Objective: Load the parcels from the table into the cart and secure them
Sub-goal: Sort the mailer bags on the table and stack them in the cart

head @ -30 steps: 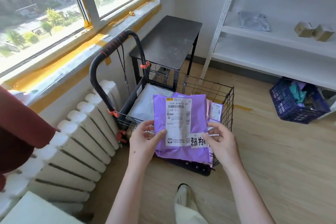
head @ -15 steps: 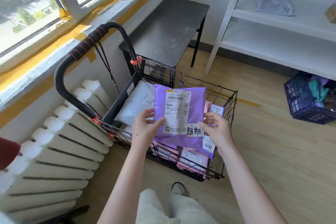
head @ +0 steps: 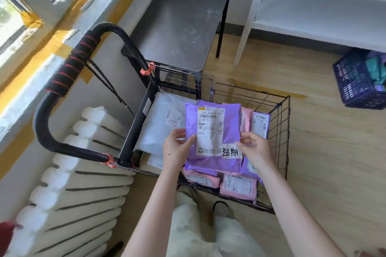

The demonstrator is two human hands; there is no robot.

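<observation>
We hold the purple parcel (head: 213, 137) between our hands. It sits at 3 o'clock from our left hand (head: 176, 150), whose thumb pinches its left edge beside the label, and at 9 o'clock from our right hand (head: 253, 149), whose fingers curl onto its right edge. The parcel is over the wire cart (head: 279, 131), with pink parcels (head: 238, 186) at its 6 o'clock and a white parcel (head: 158, 123) at its 9 o'clock. It is a glossy purple mailer bearing a white shipping label and a handwritten sticker.
</observation>
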